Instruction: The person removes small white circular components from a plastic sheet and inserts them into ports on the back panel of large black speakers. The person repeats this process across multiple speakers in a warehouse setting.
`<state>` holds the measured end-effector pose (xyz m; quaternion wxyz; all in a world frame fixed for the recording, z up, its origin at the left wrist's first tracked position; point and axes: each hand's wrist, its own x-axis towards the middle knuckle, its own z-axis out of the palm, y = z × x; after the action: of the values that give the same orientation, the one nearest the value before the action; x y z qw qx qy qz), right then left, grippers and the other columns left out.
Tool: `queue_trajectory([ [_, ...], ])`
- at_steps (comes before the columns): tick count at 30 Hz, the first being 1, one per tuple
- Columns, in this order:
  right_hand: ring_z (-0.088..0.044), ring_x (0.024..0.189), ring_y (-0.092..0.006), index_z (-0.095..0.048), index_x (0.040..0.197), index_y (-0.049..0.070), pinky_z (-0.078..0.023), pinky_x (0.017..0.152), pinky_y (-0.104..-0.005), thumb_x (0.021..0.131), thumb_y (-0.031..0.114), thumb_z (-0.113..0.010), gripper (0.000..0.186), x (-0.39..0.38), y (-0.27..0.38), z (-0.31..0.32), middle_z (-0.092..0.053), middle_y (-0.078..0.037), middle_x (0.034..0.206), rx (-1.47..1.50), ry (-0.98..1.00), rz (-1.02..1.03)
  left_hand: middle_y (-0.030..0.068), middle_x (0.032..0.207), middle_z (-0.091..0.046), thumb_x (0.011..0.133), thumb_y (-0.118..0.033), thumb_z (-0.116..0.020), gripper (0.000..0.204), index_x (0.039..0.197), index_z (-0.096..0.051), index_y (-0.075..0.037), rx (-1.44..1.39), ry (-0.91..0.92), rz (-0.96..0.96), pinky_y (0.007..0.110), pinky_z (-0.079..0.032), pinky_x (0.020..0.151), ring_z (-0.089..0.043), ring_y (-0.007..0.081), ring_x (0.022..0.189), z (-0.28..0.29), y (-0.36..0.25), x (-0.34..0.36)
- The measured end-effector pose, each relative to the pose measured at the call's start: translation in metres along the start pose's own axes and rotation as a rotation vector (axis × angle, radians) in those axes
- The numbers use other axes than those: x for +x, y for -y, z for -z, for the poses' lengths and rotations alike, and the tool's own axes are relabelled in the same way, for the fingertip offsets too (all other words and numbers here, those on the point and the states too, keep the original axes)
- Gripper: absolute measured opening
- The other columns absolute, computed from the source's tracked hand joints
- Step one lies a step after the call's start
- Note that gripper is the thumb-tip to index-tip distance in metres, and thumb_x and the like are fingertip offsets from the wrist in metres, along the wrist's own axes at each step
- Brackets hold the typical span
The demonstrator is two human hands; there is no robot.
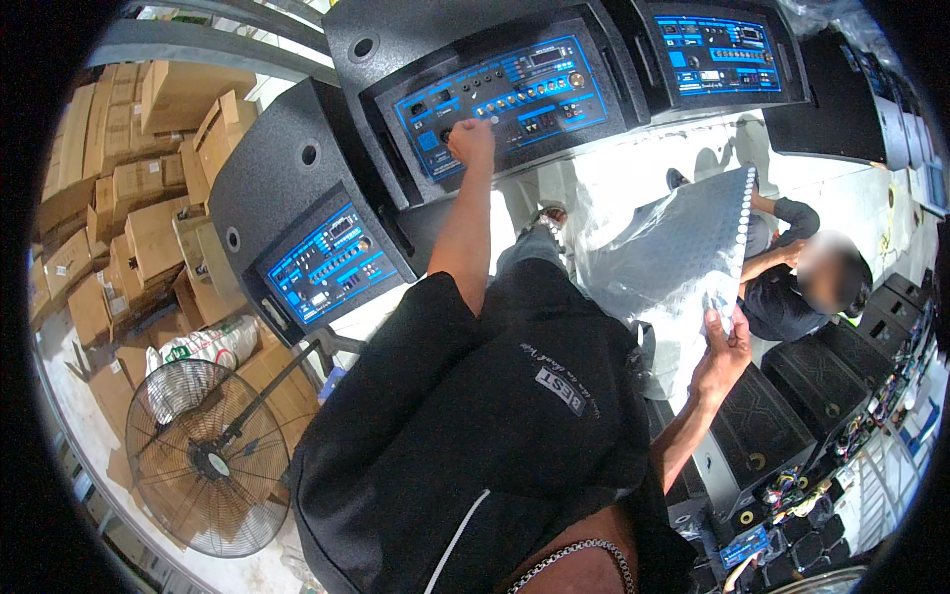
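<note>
My left hand [472, 145] reaches up to the blue-edged control panel [539, 84] of a black speaker cabinet [426, 30]. Its fingers are curled together against the panel's lower left part, and whatever they may hold is hidden. A small pale dot shows on the panel beside the fingertips. Out to the right, my right hand [727, 356] pinches the lower corner of a large, shiny, see-through sheet [683, 223]. A row of white round dots runs along the sheet's right edge.
More speaker cabinets with similar panels [332, 259] [717, 54] stand either side. Cardboard boxes [148, 188] and a wire-caged fan [208, 455] are at left. At right, a person [787, 267] crouches beyond the sheet, near black speakers [762, 426] and loose wires [792, 495].
</note>
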<state>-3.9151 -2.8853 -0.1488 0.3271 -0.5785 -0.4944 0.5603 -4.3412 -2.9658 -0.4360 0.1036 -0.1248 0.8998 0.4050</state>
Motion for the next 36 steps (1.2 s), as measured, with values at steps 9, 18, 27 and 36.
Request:
queue_trajectory([
  [9,-0.065,0.099,-0.0159,-0.065,0.118,-0.006,-0.050,0.091,-0.0288,0.085,-0.003,-0.075,0.035,0.003,-0.001,-0.006,-0.070,-0.011,0.109,0.002,0.032,-0.008,0.0147,0.092,-0.074,0.067,-0.036,-0.089,0.034,0.081,-0.073,-0.009,0.085,0.083,-0.085,0.044,-0.052,0.086,-0.070,0.0326,0.091,0.012,-0.010,-0.003],
  [18,-0.066,0.097,-0.0143,-0.065,0.120,-0.006,-0.051,0.088,-0.0267,0.088,-0.002,-0.072,0.033,0.003,-0.007,-0.003,-0.071,-0.010,0.110,0.020,0.049,0.019,0.0118,0.086,-0.075,0.065,-0.043,-0.090,0.041,0.079,-0.073,-0.008,0.197,0.050,-0.188,0.042,-0.054,0.081,-0.071,0.0304,0.084,0.013,-0.010,-0.003],
  [27,-0.066,0.095,-0.0138,-0.064,0.121,-0.006,-0.051,0.086,-0.0261,0.089,-0.002,-0.071,0.033,0.004,-0.010,0.000,-0.071,-0.009,0.108,-0.017,0.046,0.054,0.0158,0.088,-0.073,0.067,-0.041,-0.088,0.039,0.079,-0.072,-0.007,0.123,0.098,-0.167,0.046,-0.052,0.084,-0.068,0.0353,0.089,0.018,-0.008,0.001],
  [36,-0.065,0.098,-0.0133,-0.065,0.119,-0.005,-0.049,0.091,-0.0270,0.087,0.004,-0.074,0.035,-0.001,-0.008,-0.003,-0.071,-0.007,0.108,-0.050,-0.019,0.011,0.0131,0.088,-0.074,0.076,-0.031,-0.081,0.030,0.088,-0.072,-0.005,-0.036,0.217,-0.258,0.039,-0.055,0.078,-0.070,0.0264,0.079,0.018,0.027,0.031],
])
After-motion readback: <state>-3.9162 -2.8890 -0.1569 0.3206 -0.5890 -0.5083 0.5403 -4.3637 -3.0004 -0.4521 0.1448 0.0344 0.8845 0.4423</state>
